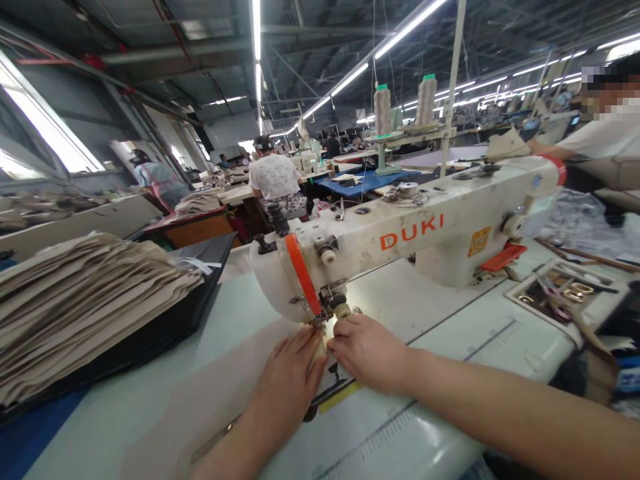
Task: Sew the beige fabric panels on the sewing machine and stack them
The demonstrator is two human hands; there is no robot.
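Observation:
A white sewing machine with red DUKI lettering stands across the table, its lamp lighting the needle area. My left hand lies in front of the needle, fingers stretched out flat and thumb apart, touching a small pale strip, seemingly cloth. Close on its right, my right hand has its fingers curled and pressed together beside the presser foot. Whatever its fingertips hold is hidden. Most of the strip is covered by my hands.
Stacked beige fabric pieces lie on black sheeting at left. At right, a tray holds scissors and small metal parts. Thread cones stand behind the machine. Another person is at the far right; others work further back.

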